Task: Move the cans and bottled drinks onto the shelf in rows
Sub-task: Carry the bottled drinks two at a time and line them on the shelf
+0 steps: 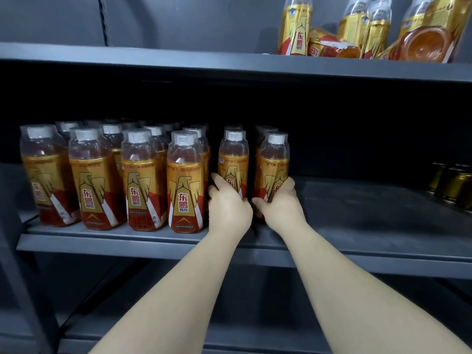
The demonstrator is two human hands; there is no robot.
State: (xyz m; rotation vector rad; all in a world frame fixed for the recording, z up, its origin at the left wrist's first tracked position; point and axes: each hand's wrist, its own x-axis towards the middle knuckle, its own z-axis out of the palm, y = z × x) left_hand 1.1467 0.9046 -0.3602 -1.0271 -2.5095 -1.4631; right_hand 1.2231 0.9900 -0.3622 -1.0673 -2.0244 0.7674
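Gripping one bottle each, the left hand (228, 208) wraps the fifth-row bottle (233, 159) and the right hand (281, 205) the sixth-row bottle (274, 162), both upright on the middle shelf (370, 226).

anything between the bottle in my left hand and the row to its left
Only your left hand's own fingers, curled into the narrow gap between the held bottle and the nearest front bottle; nothing else shows.

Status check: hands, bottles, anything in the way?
Left hand grips fifth-row front bottle. Right hand grips sixth-row front bottle. Both upright on middle shelf. Gold cans far right, apart.
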